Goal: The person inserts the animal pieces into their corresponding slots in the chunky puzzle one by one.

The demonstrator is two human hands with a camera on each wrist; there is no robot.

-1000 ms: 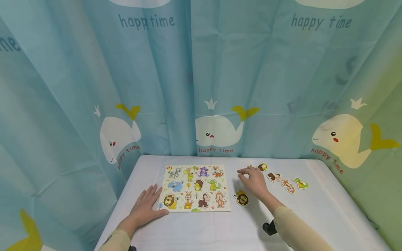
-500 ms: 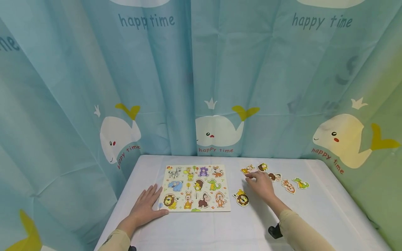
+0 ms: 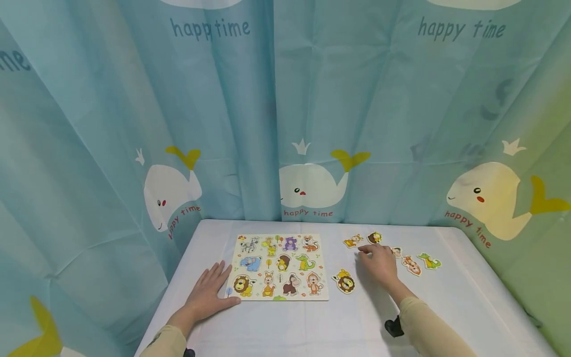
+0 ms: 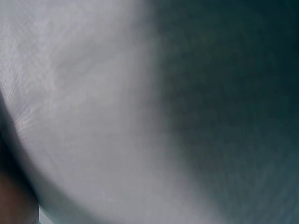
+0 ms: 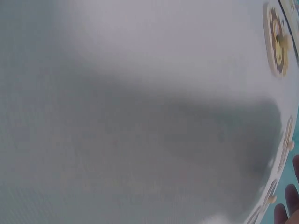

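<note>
An animal puzzle board [image 3: 324, 267] lies on the white table. My left hand [image 3: 206, 292] rests beside its left edge with fingers spread, the thumb at the board's lower left corner. My right hand [image 3: 379, 265] hovers among the loose puzzle pieces, fingers slightly bent, with nothing seen held. Just beyond its fingertips are a kangaroo piece [image 3: 353, 241] and a hedgehog piece [image 3: 374, 238]. The hand partly covers an ape piece [image 3: 397, 252]. A lion piece [image 3: 345, 282] lies between board and right hand; the right wrist view shows this lion piece [image 5: 277, 42] with a small knob.
Right of the right hand lie a monkey piece [image 3: 411, 265] and a crocodile piece [image 3: 429, 261]. A blue whale-print curtain [image 3: 312, 124] hangs behind the table [image 3: 276, 327]. The left wrist view is mostly blurred cloth.
My right hand has shifted right and slightly toward me, uncovering the kangaroo piece and partly covering the ape piece. My left hand stays in place.
</note>
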